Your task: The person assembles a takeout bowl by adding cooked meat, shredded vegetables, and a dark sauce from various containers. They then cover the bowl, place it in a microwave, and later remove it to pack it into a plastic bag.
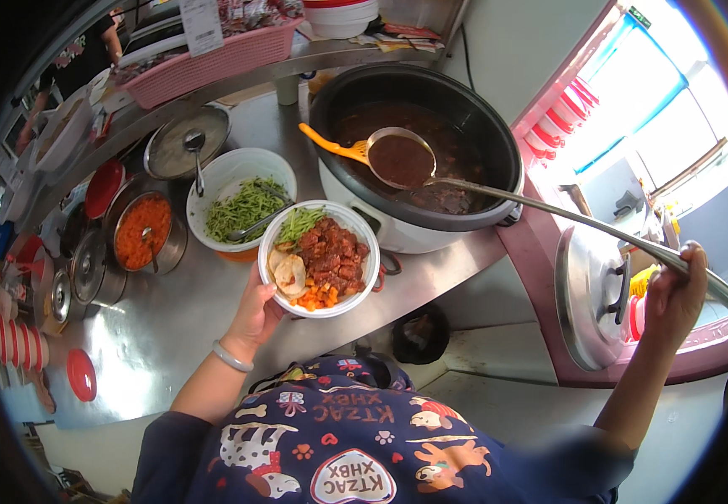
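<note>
My left hand (255, 315) holds a white bowl (319, 258) from below; it is filled with red braised meat, green shreds, orange cubes and pale slices. My right hand (675, 294) grips the end of a long metal ladle (402, 160), whose cup is full of dark brown sauce and hovers over a large black cooker pot (418, 151) of dark stew. An orange slotted spoon (335, 144) rests in the pot beside the ladle. The bowl is just in front of the pot's rim.
On the steel counter (154, 336) stand a white bowl of green shreds (242, 202) with tongs, a pot of orange shreds (141, 231), lidded pots (87, 269) and a red lid (81, 374). A pink basket (213, 59) sits on the shelf. A steel lid (586, 298) hangs at right.
</note>
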Tool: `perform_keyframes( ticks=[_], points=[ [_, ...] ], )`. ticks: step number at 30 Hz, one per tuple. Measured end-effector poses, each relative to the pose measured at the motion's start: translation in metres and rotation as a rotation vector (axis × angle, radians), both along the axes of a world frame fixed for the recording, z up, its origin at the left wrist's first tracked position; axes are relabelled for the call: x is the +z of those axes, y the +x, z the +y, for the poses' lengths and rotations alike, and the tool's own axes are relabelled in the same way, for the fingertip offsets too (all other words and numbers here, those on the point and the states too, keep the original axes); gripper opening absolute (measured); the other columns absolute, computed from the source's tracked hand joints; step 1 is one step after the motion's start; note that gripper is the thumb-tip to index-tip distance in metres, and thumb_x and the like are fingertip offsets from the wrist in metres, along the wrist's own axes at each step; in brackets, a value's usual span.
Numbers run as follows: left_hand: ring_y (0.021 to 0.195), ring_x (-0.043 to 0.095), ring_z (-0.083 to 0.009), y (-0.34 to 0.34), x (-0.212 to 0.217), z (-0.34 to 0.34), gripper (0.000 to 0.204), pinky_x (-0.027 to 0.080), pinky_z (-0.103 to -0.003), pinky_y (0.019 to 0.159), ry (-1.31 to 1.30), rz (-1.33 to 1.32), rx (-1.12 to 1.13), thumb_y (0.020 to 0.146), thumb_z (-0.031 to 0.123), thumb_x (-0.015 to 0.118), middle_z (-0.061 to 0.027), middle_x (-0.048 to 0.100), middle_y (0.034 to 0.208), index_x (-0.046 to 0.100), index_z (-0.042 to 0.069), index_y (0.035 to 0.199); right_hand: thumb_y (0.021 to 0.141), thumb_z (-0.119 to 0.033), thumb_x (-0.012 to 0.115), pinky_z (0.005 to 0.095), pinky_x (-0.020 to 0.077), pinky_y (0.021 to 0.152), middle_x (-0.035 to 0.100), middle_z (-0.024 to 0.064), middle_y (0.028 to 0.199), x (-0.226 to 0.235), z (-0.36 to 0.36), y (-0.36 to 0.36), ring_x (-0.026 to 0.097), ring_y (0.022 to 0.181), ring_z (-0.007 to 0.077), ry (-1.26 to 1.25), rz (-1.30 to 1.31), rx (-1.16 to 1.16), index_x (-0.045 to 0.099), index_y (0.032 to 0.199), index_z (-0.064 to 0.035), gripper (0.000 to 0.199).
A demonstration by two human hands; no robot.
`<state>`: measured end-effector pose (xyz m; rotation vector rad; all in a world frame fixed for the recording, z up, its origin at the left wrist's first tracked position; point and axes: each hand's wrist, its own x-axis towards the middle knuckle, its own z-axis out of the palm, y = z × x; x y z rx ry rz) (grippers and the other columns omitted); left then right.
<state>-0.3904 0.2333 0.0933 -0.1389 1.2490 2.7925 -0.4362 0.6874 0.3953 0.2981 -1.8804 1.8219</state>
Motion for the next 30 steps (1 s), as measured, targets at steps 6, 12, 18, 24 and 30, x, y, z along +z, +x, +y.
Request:
perform_keyframes(
  ticks=[6,12,18,24,30],
  points=[
    [0.130,0.045,-0.0246,0.009,0.008,0.005,0.078,0.043,-0.042,0.104,-0.043,-0.032,0.081,0.082,0.031,0.060,-0.0081,0.039,0.145,0.021,0.015,0.148,0.103,-0.026,0.036,0.0191,0.0246,0.025,0.054,0.0132,0.050,-0.014,0.013,0.011,0.027,0.024,0.0099,-0.089,-0.012,0.146,0.050,0.090,-0.0062,0.027],
    [0.128,0.047,-0.0246,0.017,0.017,0.011,0.074,0.049,-0.042,0.098,-0.030,0.006,0.173,0.085,0.028,0.059,-0.0086,0.040,0.143,0.022,0.015,0.147,0.102,-0.025,0.036,0.0208,0.0264,0.025,0.053,0.0144,0.049,-0.036,0.008,0.019,0.027,0.024,0.0113,-0.092,0.020,0.293,0.046,0.091,-0.0054,0.025],
    [0.123,0.052,-0.0243,0.020,0.018,0.012,0.068,0.053,-0.041,0.094,-0.026,0.020,0.238,0.087,0.025,0.058,-0.0101,0.043,0.140,0.024,0.013,0.145,0.099,-0.033,0.046,0.0191,0.0323,0.028,0.055,0.0108,0.052,-0.049,-0.001,0.025,0.037,0.027,0.0100,-0.016,0.128,0.264,0.044,0.086,-0.0052,0.030],
    [0.125,0.051,-0.0254,0.021,0.019,0.012,0.068,0.051,-0.043,0.096,-0.041,0.015,0.241,0.086,0.027,0.060,-0.0098,0.044,0.140,0.027,0.013,0.143,0.097,-0.036,0.051,0.0172,0.0397,0.035,0.061,0.0114,0.059,-0.051,-0.013,0.029,0.051,0.037,0.0090,0.134,0.186,0.348,0.046,0.085,-0.0061,0.033],
    [0.118,0.056,-0.0244,0.017,0.020,0.013,0.067,0.056,-0.041,0.090,-0.038,0.018,0.255,0.087,0.023,0.056,-0.0112,0.046,0.137,0.024,0.012,0.144,0.095,-0.036,0.054,0.0219,0.0468,0.046,0.061,0.0086,0.057,-0.048,-0.030,0.031,0.056,0.046,0.0095,0.177,0.227,0.447,0.049,0.083,-0.0067,0.032]
  ],
)
